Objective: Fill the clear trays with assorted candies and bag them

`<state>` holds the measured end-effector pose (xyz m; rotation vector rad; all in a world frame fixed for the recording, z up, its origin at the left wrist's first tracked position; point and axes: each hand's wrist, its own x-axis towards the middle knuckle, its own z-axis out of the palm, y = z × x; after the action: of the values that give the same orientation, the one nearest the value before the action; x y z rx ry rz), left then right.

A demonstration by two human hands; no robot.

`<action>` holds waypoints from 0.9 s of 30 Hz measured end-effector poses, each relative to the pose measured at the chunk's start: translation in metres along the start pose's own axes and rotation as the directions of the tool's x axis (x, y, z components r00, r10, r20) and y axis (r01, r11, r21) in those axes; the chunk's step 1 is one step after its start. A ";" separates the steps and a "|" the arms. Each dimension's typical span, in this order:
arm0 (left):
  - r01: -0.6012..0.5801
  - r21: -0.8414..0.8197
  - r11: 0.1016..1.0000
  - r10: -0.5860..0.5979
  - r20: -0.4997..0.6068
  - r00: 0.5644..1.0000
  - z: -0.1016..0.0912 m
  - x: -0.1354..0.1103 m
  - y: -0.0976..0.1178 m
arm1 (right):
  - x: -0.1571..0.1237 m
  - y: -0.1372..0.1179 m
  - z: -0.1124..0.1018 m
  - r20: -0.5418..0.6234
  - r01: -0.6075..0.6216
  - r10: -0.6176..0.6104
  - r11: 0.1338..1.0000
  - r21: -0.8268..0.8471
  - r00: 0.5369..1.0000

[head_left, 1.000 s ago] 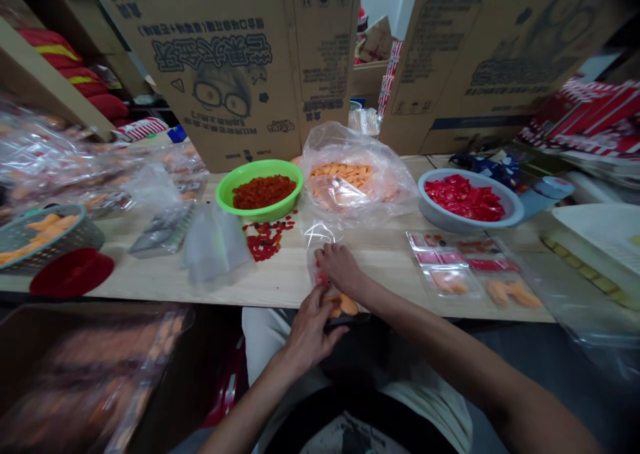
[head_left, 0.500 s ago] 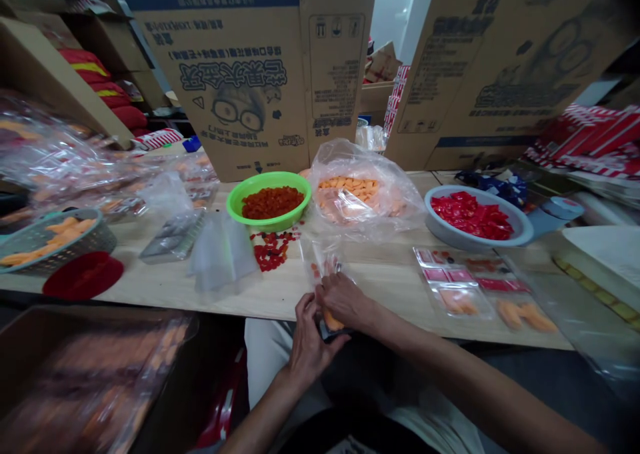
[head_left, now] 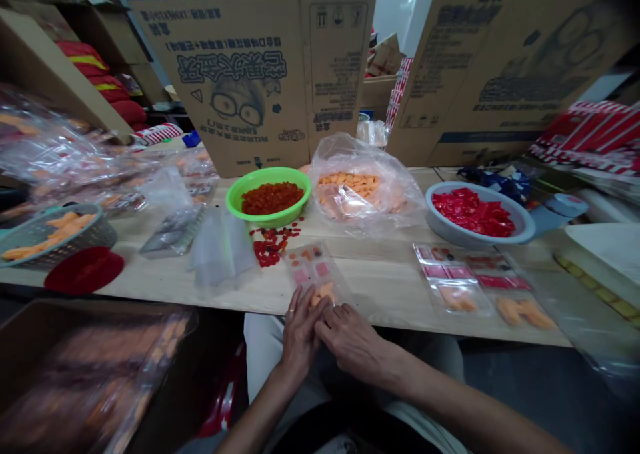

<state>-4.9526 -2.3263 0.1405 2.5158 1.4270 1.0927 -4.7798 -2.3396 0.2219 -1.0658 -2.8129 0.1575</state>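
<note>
A clear plastic packet (head_left: 316, 274) lies flat on the pale wooden tabletop (head_left: 385, 301), its glossy film holding small red squares and soft-edged orange pieces (head_left: 324, 293). The left hand (head_left: 300, 331), a thin ring on one finger, and the right hand (head_left: 353, 342) meet at its near end, touching each other, fingers close together and slightly curled. Whether they pinch the film, I cannot tell. Beyond the packet, loose red bits (head_left: 270, 246) lie scattered in front of a round green plastic bowl (head_left: 295, 179) heaped with dark red granules. To the right sit a crinkled clear bag (head_left: 390, 204) of orange pieces and a grey bowl (head_left: 440, 226) of glossy red pieces.
</note>
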 end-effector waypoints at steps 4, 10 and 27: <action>-0.115 -0.143 0.983 0.098 -0.125 0.987 -0.014 0.013 0.006 | 0.004 -0.001 -0.012 -0.139 -0.024 0.032 0.998 0.061 0.990; -0.249 -0.170 0.953 0.192 -0.295 0.936 -0.053 0.090 0.032 | 0.009 0.009 -0.072 -0.617 0.016 0.009 0.999 0.034 0.787; 0.160 -0.141 0.977 -0.163 -0.012 0.986 0.075 0.257 0.006 | 0.063 0.255 -0.061 -0.417 -0.649 0.745 0.663 0.374 0.520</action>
<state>-4.8195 -2.1114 0.2279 2.2559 1.4757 1.1529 -4.6511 -2.1045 0.2509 -1.8069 -1.6875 0.1377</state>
